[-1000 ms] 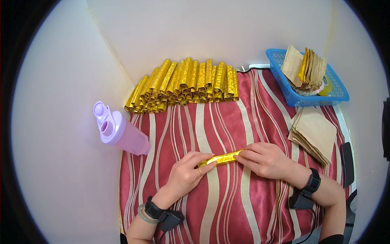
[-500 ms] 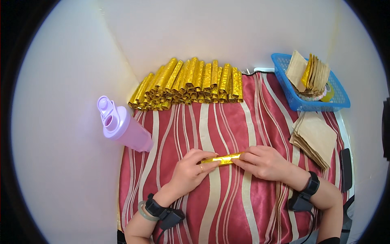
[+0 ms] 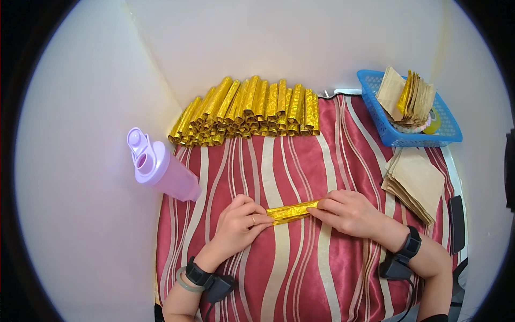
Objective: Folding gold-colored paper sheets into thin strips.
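Gold foil strip (image 3: pixel 292 212), lower centre of frame.
Left hand (image 3: pixel 240 221) had slid outward, pinching its left end; right hand (image 3: pixel 346 213) gripped the right end. More foil lay exposed, the fold seemingly looser.
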Demonstrator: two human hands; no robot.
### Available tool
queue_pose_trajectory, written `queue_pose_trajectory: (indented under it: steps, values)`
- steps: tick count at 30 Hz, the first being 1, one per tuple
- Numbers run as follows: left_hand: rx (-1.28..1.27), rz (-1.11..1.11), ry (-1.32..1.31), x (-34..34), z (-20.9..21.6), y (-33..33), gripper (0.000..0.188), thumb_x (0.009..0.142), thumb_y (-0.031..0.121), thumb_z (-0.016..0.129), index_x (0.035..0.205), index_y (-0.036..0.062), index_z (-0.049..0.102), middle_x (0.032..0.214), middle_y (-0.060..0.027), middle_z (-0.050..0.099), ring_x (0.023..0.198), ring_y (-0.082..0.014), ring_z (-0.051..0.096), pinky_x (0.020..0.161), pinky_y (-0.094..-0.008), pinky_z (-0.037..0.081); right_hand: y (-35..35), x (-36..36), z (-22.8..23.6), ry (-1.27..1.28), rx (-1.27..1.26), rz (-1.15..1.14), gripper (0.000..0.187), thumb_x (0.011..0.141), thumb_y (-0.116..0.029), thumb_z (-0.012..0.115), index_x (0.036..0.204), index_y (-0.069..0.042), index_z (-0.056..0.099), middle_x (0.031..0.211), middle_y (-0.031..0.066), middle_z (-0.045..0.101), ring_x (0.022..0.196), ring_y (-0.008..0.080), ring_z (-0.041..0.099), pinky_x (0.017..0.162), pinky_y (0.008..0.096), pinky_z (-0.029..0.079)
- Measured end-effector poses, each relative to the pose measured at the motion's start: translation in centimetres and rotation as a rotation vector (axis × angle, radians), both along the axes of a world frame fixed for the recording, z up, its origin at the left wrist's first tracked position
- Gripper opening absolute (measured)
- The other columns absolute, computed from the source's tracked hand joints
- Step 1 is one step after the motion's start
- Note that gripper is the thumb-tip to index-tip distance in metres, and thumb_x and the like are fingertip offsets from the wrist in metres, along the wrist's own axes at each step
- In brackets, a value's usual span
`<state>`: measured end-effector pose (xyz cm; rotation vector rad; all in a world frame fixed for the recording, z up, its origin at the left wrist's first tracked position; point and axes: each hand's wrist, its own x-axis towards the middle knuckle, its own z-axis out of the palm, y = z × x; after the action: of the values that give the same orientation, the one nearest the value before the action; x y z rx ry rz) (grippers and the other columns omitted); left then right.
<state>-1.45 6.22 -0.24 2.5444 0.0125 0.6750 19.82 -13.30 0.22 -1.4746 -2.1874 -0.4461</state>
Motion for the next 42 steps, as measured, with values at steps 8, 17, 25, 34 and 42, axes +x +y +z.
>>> queue_pose_trajectory:
  steps: [8,17,25,34,42]
  values:
    - [-0.003,0.108,-0.022,0.0,1.1,-0.6,0.023,0.065,0.011,0.084,0.087,0.0099,0.076,0.077,0.0001,0.064,0.077,-0.0197,0.055,0.066,-0.0314,0.047,-0.1,-0.1,-0.1,0.003,-0.011,-0.007,0.033,0.073,-0.010,0.064,0.104,0.000,0.068,0.089,0.0031,0.058,0.085,0.0174,0.058,0.070,0.0281,0.051]
    - [0.144,0.077,-0.060,0.1,0.6,-0.5,0.016,0.067,0.013,0.082,0.082,0.0125,0.076,0.076,0.0034,0.063,0.069,-0.0164,0.052,0.058,-0.0288,0.045,-0.1,0.0,-0.1,0.029,-0.006,-0.009,0.032,0.073,-0.010,0.064,0.103,-0.001,0.068,0.090,0.0030,0.059,0.084,0.0176,0.059,0.068,0.0284,0.051]
    - [0.155,0.096,-0.066,0.0,0.2,-0.6,0.018,0.069,0.006,0.081,0.086,0.0097,0.076,0.080,-0.0018,0.068,0.072,-0.0188,0.055,0.061,-0.0301,0.045,-0.1,0.0,-0.3,0.032,-0.018,-0.033,0.029,0.073,-0.009,0.065,0.101,-0.002,0.068,0.088,0.0031,0.059,0.083,0.0175,0.059,0.065,0.0285,0.051]
    - [-0.737,0.204,-0.099,0.3,-0.1,-1.4,0.017,0.079,-0.003,0.073,0.094,0.0039,0.068,0.098,0.0009,0.059,0.073,-0.0032,0.043,0.066,-0.0181,0.037,-0.4,-1.7,-0.1,0.441,0.038,-0.083,0.022,0.076,-0.005,0.073,0.098,-0.004,0.071,0.083,0.0055,0.063,0.073,0.0220,0.061,0.061,0.0323,0.050]
    - [-1.109,-0.111,0.027,0.0,1.4,-2.9,0.005,0.090,0.002,0.064,0.095,0.0019,0.064,0.116,-0.0031,0.050,0.102,-0.0091,0.052,0.088,-0.0252,0.044,-0.9,-2.6,2.1,0.957,-0.175,-0.003,0.022,0.085,-0.009,0.072,0.106,-0.005,0.070,0.088,0.0058,0.063,0.077,0.0168,0.063,0.067,0.0275,0.049]
